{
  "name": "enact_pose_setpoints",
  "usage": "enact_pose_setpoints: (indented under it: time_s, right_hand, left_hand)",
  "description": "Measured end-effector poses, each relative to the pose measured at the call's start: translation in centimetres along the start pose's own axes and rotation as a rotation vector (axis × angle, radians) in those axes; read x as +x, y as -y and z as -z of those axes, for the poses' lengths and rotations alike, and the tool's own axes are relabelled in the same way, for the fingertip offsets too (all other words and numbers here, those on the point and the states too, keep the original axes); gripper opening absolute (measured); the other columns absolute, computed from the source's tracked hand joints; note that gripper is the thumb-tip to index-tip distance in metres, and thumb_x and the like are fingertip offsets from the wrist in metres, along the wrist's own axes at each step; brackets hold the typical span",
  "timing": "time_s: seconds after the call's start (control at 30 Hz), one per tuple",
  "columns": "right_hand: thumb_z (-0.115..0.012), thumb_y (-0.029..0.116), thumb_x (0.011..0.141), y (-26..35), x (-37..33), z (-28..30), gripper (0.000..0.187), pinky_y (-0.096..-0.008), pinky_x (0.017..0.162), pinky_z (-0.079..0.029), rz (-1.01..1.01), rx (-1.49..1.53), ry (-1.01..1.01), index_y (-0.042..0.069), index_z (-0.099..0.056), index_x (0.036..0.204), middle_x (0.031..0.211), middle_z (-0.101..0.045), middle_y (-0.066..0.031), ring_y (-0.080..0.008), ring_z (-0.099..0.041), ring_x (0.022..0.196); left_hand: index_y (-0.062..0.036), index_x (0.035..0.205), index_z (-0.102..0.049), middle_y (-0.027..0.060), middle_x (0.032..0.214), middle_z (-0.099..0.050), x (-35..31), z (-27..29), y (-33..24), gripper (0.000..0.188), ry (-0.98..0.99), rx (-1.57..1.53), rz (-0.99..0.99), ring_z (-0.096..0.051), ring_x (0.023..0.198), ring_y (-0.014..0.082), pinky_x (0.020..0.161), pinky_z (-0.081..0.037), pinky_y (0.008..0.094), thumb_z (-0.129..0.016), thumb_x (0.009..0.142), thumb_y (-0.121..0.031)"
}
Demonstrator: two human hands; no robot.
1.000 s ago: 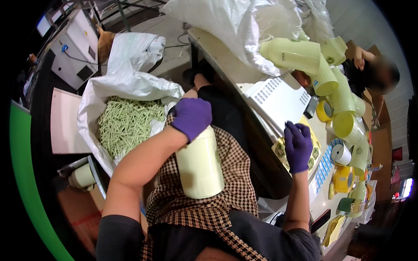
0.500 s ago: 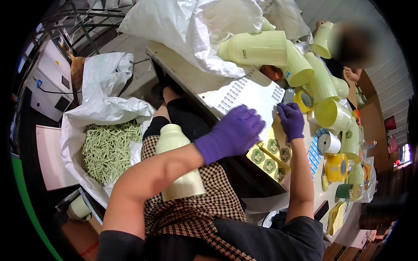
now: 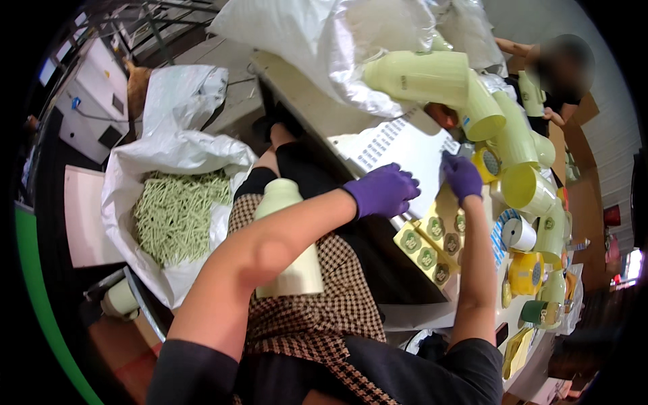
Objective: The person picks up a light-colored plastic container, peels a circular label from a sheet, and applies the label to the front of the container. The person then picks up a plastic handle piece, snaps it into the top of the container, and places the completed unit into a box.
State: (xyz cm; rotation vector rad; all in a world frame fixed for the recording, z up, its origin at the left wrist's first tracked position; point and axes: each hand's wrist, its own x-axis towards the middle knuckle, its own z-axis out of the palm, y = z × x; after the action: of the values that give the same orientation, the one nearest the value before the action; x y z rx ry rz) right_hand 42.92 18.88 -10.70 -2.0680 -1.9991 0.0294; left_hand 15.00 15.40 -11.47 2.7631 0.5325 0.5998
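While a pale green bottle (image 3: 287, 236) lies in the lap, both purple-gloved hands work at the table (image 3: 317, 108) edge: the left hand (image 3: 383, 190) hovers loosely curled and holds nothing, and the right hand (image 3: 462, 177) presses its fingertips on the white label sheet (image 3: 398, 145) (whether they pinch a label, I cannot tell). Peeling slowly from a corner would probably serve best. Stacked yellow-green bottles (image 3: 513, 135) crowd the right; free room lies leftward, by the sack of green sticks (image 3: 177, 214).

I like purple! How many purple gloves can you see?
2. The left hand wears one, reaching over the sticker sheets. The right hand wears the other, by the white sheet on the table.
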Motion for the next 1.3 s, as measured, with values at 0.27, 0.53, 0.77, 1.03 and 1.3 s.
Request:
enact_pose_setpoints:
  time_s: [0.27, 0.53, 0.77, 1.03, 1.3]
  right_hand:
    - [-0.054, 0.013, 0.105, 4.7, -5.9, 8.9, 0.035, -0.0304, 0.091, -0.052, 0.066, 0.579, -0.488, -0.002, -0.065, 0.134, 0.122, -0.073, -0.0104, -0.0163, -0.067, 0.106]
    - [-0.076, 0.007, 0.081, 24.3, -21.6, 3.0, 0.042, -0.0345, 0.073, -0.055, 0.673, 0.517, -0.274, 0.013, -0.074, 0.122, 0.105, -0.072, -0.0061, -0.0238, -0.067, 0.083]
    - [-0.078, 0.013, 0.079, 26.7, -24.6, 2.3, 0.043, -0.0305, 0.064, -0.051, 0.809, 0.399, -0.243, 0.02, -0.074, 0.121, 0.1, -0.065, 0.0, -0.0179, -0.059, 0.075]
    - [-0.078, 0.015, 0.08, 27.3, -23.8, 1.6, 0.045, -0.0308, 0.063, -0.051, 0.879, 0.27, -0.295, 0.02, -0.072, 0.125, 0.101, -0.063, 0.0003, -0.0182, -0.059, 0.076]
    - [-0.078, 0.016, 0.082, 27.4, -24.2, 1.8, 0.047, -0.032, 0.064, -0.051, 0.826, 0.227, -0.226, 0.02, -0.07, 0.128, 0.101, -0.062, -0.0001, -0.0184, -0.059, 0.076]
  left_hand:
    - [-0.004, 0.114, -0.071, 0.0133, 0.103, -0.07, -13.5, 10.0, 3.1, 0.031, -0.469, -0.327, 0.49, -0.066, 0.103, 0.0263, 0.093, -0.05, 0.0359, -0.071, 0.094, -0.027]
    - [-0.0027, 0.139, -0.058, 0.012, 0.132, -0.062, -26.2, 4.8, -1.8, 0.039, -0.521, -0.861, 0.767, -0.058, 0.124, 0.0204, 0.108, -0.044, 0.0348, -0.057, 0.102, -0.013]
    - [-0.0033, 0.133, -0.061, 0.013, 0.125, -0.062, -24.8, 8.6, -7.3, 0.033, -0.683, -0.497, 0.686, -0.062, 0.116, 0.0231, 0.1, -0.049, 0.034, -0.055, 0.102, -0.007]
    - [-0.002, 0.135, -0.059, 0.0118, 0.126, -0.062, -24.5, 7.6, -6.4, 0.033, -0.732, -0.525, 0.621, -0.06, 0.119, 0.0236, 0.102, -0.049, 0.0345, -0.055, 0.102, -0.007]
    - [-0.0006, 0.134, -0.059, 0.0136, 0.127, -0.062, -24.6, 6.4, -5.4, 0.033, -0.708, -0.423, 0.599, -0.059, 0.12, 0.0273, 0.105, -0.046, 0.0369, -0.055, 0.102, -0.007]
